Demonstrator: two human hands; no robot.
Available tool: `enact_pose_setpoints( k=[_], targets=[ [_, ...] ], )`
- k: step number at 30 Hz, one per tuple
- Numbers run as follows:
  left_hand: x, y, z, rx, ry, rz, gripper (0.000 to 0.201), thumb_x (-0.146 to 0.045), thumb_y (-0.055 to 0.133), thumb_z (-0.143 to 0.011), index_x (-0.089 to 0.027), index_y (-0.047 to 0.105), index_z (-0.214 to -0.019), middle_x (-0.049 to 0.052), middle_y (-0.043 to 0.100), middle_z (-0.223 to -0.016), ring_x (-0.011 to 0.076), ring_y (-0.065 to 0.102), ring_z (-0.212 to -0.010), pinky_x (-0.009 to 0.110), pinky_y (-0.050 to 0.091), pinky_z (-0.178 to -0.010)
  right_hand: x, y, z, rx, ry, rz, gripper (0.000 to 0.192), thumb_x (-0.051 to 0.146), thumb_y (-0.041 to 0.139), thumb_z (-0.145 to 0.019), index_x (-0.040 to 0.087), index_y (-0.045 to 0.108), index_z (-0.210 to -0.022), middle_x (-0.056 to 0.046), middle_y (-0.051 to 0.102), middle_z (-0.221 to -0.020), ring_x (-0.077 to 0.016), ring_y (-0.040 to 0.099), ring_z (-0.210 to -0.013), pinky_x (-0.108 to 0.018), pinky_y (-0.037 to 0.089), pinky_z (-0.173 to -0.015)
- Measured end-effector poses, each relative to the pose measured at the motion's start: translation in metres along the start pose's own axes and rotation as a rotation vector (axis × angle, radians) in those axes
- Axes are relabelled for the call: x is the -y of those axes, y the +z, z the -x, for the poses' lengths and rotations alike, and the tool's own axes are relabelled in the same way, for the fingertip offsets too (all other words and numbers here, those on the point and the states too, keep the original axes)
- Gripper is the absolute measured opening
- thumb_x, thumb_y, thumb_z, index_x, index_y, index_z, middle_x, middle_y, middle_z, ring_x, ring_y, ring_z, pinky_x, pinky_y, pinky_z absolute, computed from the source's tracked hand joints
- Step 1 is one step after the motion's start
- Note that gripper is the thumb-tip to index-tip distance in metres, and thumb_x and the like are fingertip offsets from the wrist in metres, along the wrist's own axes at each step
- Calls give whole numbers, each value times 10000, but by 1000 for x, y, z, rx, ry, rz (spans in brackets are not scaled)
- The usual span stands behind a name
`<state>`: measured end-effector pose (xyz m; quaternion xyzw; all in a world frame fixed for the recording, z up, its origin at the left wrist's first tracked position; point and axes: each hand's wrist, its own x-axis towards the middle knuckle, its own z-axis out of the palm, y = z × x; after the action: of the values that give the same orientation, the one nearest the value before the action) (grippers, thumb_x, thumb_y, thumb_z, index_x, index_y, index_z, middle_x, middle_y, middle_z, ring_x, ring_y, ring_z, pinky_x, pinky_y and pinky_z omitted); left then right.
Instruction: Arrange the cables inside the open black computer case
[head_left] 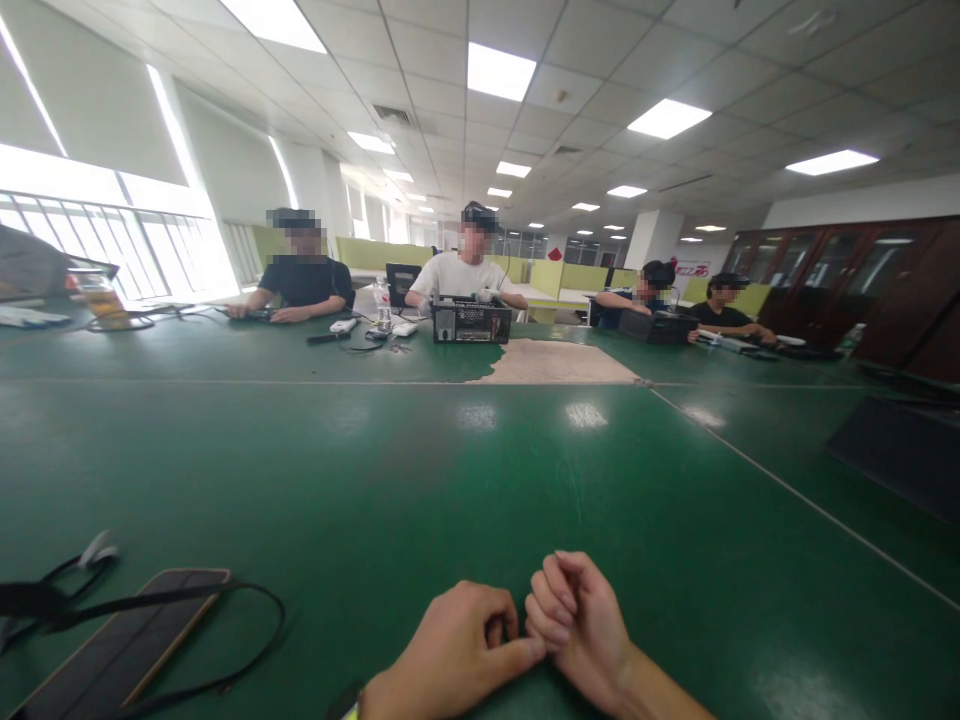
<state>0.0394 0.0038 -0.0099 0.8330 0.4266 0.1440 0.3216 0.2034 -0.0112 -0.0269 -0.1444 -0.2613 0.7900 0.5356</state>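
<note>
Bare green table (465, 470) lies open ahead of both hands; a phone (127, 645) and black cable (225, 620) crowd the left.

Green table (465, 470) with a tan worn patch (559, 365); black phone (127, 645), black cable (225, 640).

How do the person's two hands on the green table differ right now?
The left hand lies knuckles up, fingers curled under, thumb stretched toward the other hand; the right hand is turned more on its side, its curled fingertips facing left. The left hand has a dark band with a yellow edge at the wrist; the right wrist is bare. Both are loosely closed, hold nothing visible, touch each other and rest on the green table.
</note>
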Motion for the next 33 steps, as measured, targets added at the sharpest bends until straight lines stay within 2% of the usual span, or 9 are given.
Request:
enact_pose_setpoints(
  k=[7, 16, 20, 24, 26, 28, 29, 31, 33],
  targets=[
    [-1, 0, 0, 11, -12, -17, 281, -483, 618, -725, -204, 628, -697, -49, 568, -621, 91, 446, -567, 209, 270, -518, -6, -3, 1, 24, -4, 56, 369, 347, 468, -834, 177, 393, -515, 49, 364, -464, -75, 365, -410, -222, 261, -460],
    [-2, 1, 0, 2, -4, -30, 211, -423, 602, -744, -221, 662, -731, -50, 599, -647, 93, 478, -592, 206, 288, -537, -7, 1, 2, -121, -135, 280, 255, 328, 551, -811, 167, 490, -623, 38, 447, -565, -99, 444, -495, -249, 339, -522],
    [1, -2, -3, -2, 29, 1, 237, -317, 510, -803, -191, 661, -670, -36, 604, -631, 92, 498, -592, 202, 310, -546, -8, -4, 1, -241, -239, 591, 267, 367, 554, -805, 179, 473, -633, 32, 481, -575, -114, 473, -549, -263, 380, -579],
    [4, -7, -4, 39, 87, 56, 229, -221, 479, -780, -192, 693, -703, -27, 641, -669, 104, 541, -634, 189, 359, -594, 0, 17, 18, -239, -314, 1178, 265, 369, 524, -810, 179, 532, -626, -20, 569, -630, -157, 540, -632, -286, 423, -627],
    [4, -9, -3, 66, 97, 80, 237, -195, 477, -763, -206, 713, -736, -29, 666, -700, 109, 565, -664, 188, 378, -629, 23, 37, 41, -213, -354, 1562, 200, 367, 549, -793, 193, 621, -725, -59, 650, -794, -210, 599, -793, -330, 459, -738],
    [3, -10, -3, 85, 88, 104, 251, -180, 477, -754, -220, 724, -770, -30, 691, -753, 116, 590, -713, 191, 392, -674, 65, 51, 70, -275, -440, 1970, 273, 416, 593, -771, 240, 674, -963, -87, 655, -1076, -285, 573, -1030, -424, 430, -899],
    [3, -11, -3, 86, 77, 112, 256, -180, 474, -757, -224, 726, -780, -28, 698, -777, 120, 598, -738, 195, 397, -697, 93, 53, 85, -373, -487, 2159, 409, 473, 607, -757, 256, 648, -1102, -100, 605, -1208, -328, 517, -1135, -488, 385, -962],
    [2, -12, -3, 79, 58, 127, 254, -196, 470, -777, -220, 722, -790, -24, 701, -805, 127, 602, -771, 203, 400, -730, 155, 46, 114, -738, -528, 2428, 641, 587, 585, -734, 195, 582, -1241, -154, 534, -1302, -391, 435, -1219, -574, 307, -1013],
    [2, -14, -3, 72, 55, 149, 247, -237, 468, -808, -201, 712, -790, -16, 687, -797, 130, 589, -765, 206, 398, -717, 214, 25, 136, -1026, -370, 2572, 735, 665, 566, -690, 125, 632, -1184, -234, 547, -1260, -480, 412, -1205, -653, 292, -969]
  ],
)
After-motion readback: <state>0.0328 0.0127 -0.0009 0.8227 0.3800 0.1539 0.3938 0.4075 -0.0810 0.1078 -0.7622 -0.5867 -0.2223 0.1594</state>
